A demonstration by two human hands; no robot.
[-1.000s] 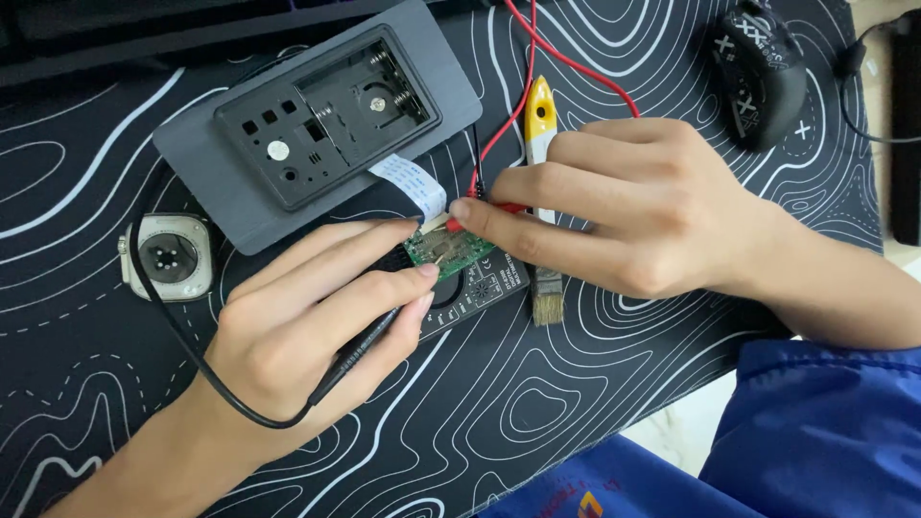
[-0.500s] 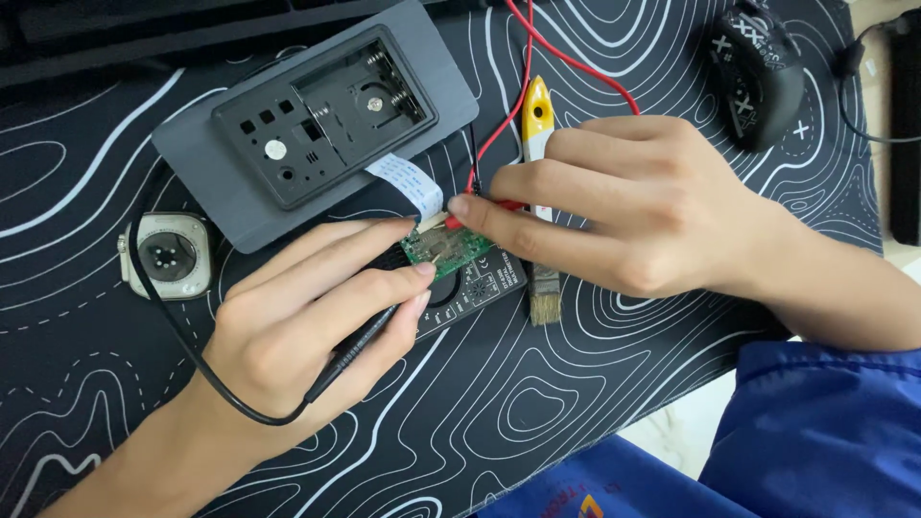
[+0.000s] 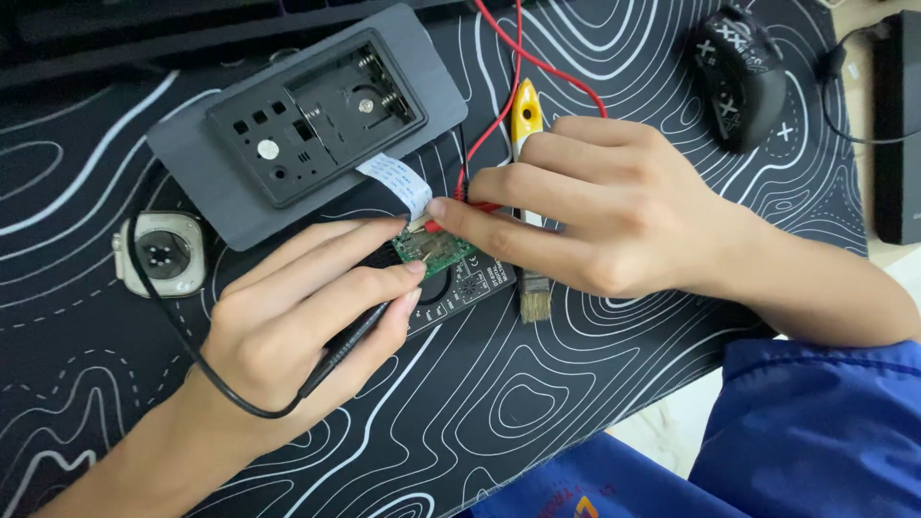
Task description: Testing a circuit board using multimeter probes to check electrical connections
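Observation:
My left hand grips a black test probe like a pen, its black lead looping off to the left. Its tip rests at a small green circuit board. My right hand pinches a red test probe whose tip touches the same board from the right; its red lead runs up to the top edge. The board lies on a black multimeter and joins a grey device housing by a white ribbon cable.
A yellow-handled brush lies under my right hand. A small square silver part sits at the left. A black computer mouse and a black box are at the upper right. A black mat with white lines covers the desk.

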